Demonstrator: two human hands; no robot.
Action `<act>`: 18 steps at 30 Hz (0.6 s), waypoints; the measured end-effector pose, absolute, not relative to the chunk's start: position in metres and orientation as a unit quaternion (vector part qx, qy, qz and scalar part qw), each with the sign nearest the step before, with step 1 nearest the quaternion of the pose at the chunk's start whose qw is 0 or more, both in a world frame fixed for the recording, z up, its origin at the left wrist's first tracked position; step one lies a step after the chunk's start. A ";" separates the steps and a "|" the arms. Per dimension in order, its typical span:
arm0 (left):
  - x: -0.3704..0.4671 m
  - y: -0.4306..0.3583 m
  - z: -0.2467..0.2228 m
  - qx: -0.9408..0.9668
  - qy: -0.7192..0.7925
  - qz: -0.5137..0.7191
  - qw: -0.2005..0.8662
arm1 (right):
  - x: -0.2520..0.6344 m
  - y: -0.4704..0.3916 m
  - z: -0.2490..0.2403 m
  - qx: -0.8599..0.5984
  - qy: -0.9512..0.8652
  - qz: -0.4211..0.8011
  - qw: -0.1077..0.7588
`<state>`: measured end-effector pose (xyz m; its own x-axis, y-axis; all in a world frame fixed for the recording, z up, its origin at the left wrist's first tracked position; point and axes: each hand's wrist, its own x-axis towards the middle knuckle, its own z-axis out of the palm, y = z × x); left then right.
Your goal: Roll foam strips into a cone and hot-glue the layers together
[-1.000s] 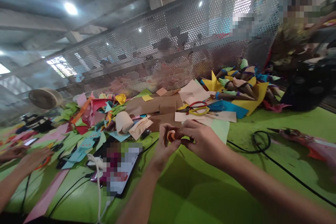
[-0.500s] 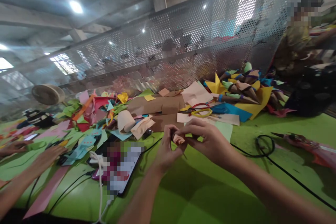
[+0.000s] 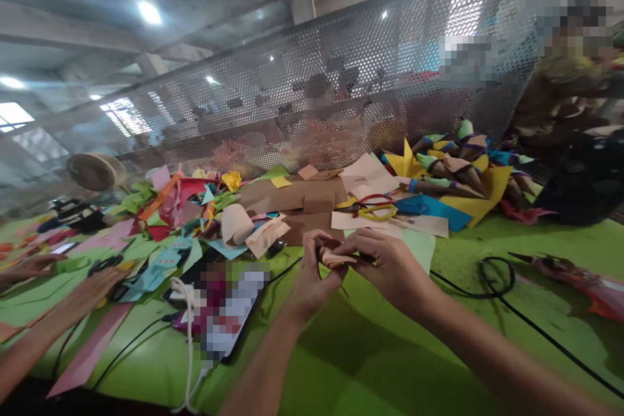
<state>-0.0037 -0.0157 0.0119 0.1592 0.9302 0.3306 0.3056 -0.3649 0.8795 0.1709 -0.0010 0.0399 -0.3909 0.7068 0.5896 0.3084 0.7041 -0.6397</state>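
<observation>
Between my two hands is a small rolled piece of peach paper (image 3: 335, 259), its layers curled round one another, with a loose flap pointing right. My left hand (image 3: 314, 276) is closed around the roll from the left, thumb below it. From the right, my right hand (image 3: 390, 266) pinches the roll's upper edge and flap with thumb and fingers. Both hands are above the green table (image 3: 370, 364). Just beyond them lie brown cardboard (image 3: 307, 229), red and yellow-handled scissors (image 3: 377, 208) and a pale green sheet (image 3: 420, 248).
A phone (image 3: 238, 309) with a white cable (image 3: 188, 351) lies left of my forearm. Coloured paper scraps (image 3: 175, 201) heap up behind it; paper cones (image 3: 453, 169) pile at back right. A black cable (image 3: 536, 322) crosses the right side. A co-worker's hand (image 3: 100, 283) holds scissors at left.
The peach paper's flap now sticks out to the right, where before it was curled in. My right hand's fingers have shifted slightly on it. The view has moved a little.
</observation>
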 end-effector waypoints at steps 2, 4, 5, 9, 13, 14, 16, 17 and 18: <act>-0.003 -0.016 0.012 0.685 0.442 0.471 0.337 | 0.171 -0.001 0.039 -0.317 -0.806 0.212 0.453; -0.004 -0.017 0.012 0.690 0.427 0.478 0.336 | 0.171 -0.001 0.038 -0.329 -0.807 0.199 0.449; -0.004 -0.017 0.012 0.694 0.419 0.480 0.335 | 0.171 -0.001 0.038 -0.337 -0.807 0.192 0.445; -0.004 -0.016 0.012 0.712 0.398 0.484 0.316 | 0.173 -0.001 0.037 -0.348 -0.801 0.178 0.453; -0.004 -0.016 0.014 0.722 0.397 0.482 0.298 | 0.173 0.001 0.039 -0.337 -0.793 0.197 0.468; -0.004 -0.016 0.014 0.725 0.396 0.480 0.295 | 0.173 0.001 0.039 -0.339 -0.790 0.198 0.471; -0.004 -0.015 0.015 0.732 0.388 0.479 0.290 | 0.172 0.003 0.042 -0.348 -0.784 0.197 0.474; -0.004 -0.015 0.016 0.735 0.383 0.478 0.290 | 0.172 0.003 0.043 -0.352 -0.782 0.196 0.476; -0.004 -0.014 0.016 0.738 0.377 0.480 0.289 | 0.172 0.003 0.046 -0.356 -0.780 0.194 0.477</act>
<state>-0.0043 -0.0144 0.0159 0.2554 0.8335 0.4899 0.2785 -0.5486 0.7883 0.1720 0.0027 0.0459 -0.2916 0.7405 0.6055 0.3700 0.6710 -0.6425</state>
